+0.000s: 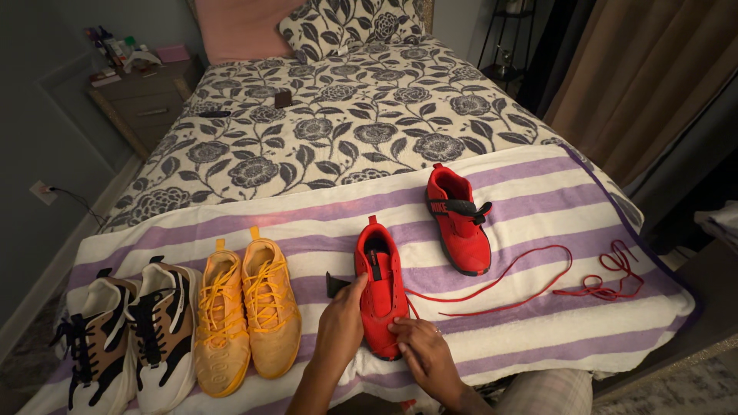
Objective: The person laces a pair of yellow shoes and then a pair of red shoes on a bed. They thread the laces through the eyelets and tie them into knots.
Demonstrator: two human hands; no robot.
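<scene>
Lengthwise toward the pillows – red shoe (380,288), toe nearest, between both hands

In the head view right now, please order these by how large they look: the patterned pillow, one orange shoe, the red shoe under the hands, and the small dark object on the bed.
1. Pillow, though cut off by the frame.
2. Orange shoe and red shoe: look alike, so unranked; hands cover part of the red one.
3. Dark object, smallest, but farther away.

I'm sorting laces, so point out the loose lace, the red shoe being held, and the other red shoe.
Loose lace (607,286), head view, tangled end.
Held shoe (382,288), head view, tongue.
Other shoe (463,234), head view, toe area.
</scene>
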